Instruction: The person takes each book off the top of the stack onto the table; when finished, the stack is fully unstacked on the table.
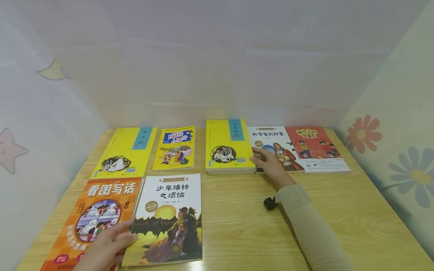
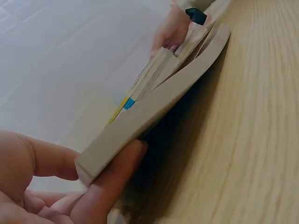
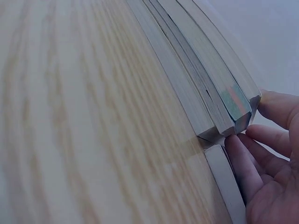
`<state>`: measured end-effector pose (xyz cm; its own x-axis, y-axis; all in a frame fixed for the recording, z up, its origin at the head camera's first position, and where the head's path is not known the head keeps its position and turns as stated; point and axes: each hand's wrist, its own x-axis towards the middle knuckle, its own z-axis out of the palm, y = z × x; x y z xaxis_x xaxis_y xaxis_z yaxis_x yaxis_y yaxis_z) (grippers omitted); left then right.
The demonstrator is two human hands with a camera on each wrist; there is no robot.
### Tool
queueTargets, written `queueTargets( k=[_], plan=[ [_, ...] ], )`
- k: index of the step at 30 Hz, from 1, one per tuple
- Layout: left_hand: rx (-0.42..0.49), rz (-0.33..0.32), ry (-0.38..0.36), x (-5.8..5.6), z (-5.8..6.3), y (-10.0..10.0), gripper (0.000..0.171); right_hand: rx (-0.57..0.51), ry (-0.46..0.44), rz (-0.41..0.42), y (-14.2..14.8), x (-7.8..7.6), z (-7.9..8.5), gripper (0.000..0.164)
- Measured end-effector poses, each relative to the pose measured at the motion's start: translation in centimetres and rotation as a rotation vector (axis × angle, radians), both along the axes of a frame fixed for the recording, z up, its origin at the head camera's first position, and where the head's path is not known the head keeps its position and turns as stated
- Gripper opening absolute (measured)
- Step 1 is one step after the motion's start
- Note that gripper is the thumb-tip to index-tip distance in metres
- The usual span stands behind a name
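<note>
Head view: the white book [image 1: 169,222] lies at the near left of the desk [image 1: 244,222], its left edge over the orange book [image 1: 100,214]. Left hand [image 1: 110,242] pinches that left edge, toward the near corner. We read it as a fairly light paperback: cover smooth and a bit slippery, block bendy, corners easy to crease. Best hold, in our judgement: edge well in, thumb against fingers, or both sides at once. The yellow stack [image 1: 225,148] sits at the far edge, probably heavier, and its covers could slide on each other; we'd take it low by both sides. Right hand [image 1: 271,167] reaches out to its right side, over the next white book [image 1: 274,146]; forearm runs up and inward from the near right.

Left wrist view: grip pinches the white book's edge, one digit on the cover side, one underneath. Book stands tilted, near end lifted off the desk, bowing slightly.

Right wrist view: grip is spread, not closed round anything; fingertips [image 3: 237,141] meet the side of the yellow stack at different heights. Stack edges aren't flush: the lower books step out of line. Palm faces the stack.
</note>
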<state>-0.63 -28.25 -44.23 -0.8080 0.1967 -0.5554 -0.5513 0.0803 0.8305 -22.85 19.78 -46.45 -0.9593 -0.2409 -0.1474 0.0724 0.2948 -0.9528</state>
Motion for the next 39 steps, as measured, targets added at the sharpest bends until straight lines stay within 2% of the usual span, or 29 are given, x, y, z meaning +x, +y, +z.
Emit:
queueTargets(
  k=[6, 9, 11, 16, 18, 20, 24, 28, 34, 37, 39],
  plan=[
    [-0.135, -0.050, 0.041, -0.8, 0.3, 0.9, 0.075, -0.012, 0.005, 0.000, 0.1, 0.0, 0.0, 0.065],
    [-0.288, -0.099, 0.087, -0.9, 0.6, 1.1, 0.071, -0.019, -0.007, -0.006, 0.1, 0.1, -0.1, 0.064],
    [-0.441, -0.131, 0.132, -1.1, 1.1, 1.1, 0.065, -0.013, -0.006, -0.005, 0.1, 0.0, -0.2, 0.065],
    [-0.768, -0.271, 0.254, -2.0, 3.1, 1.0, 0.057, 0.008, 0.015, 0.007, 0.3, 0.1, -0.2, 0.066],
    [-0.839, -0.314, 0.290, -2.7, 4.0, 1.1, 0.059, 0.011, 0.025, 0.012, 0.3, 0.1, -0.1, 0.066],
    [-0.885, -0.326, 0.325, -3.6, 4.6, 1.5, 0.060, 0.015, 0.034, 0.018, 0.4, 0.1, -0.2, 0.066],
    [-0.865, -0.315, 0.435, -6.3, 5.1, 2.4, 0.055, 0.024, 0.037, 0.021, 0.4, 0.0, -0.2, 0.064],
    [-0.760, -0.287, 0.517, -10.3, 4.7, 3.8, 0.048, 0.031, 0.029, 0.010, 0.3, -0.1, 0.0, 0.063],
    [-0.612, -0.203, 0.527, -17.0, 4.1, 6.8, 0.050, 0.083, 0.010, -0.017, 0.2, -0.4, 0.1, 0.067],
    [-0.537, -0.174, 0.520, -19.7, 4.1, 8.4, 0.049, 0.064, -0.032, -0.044, 0.0, -0.2, 0.1, 0.067],
    [-0.484, -0.148, 0.507, -21.1, 4.0, 9.4, 0.048, 0.042, -0.052, -0.052, -0.1, 0.1, 0.1, 0.065]
  ],
)
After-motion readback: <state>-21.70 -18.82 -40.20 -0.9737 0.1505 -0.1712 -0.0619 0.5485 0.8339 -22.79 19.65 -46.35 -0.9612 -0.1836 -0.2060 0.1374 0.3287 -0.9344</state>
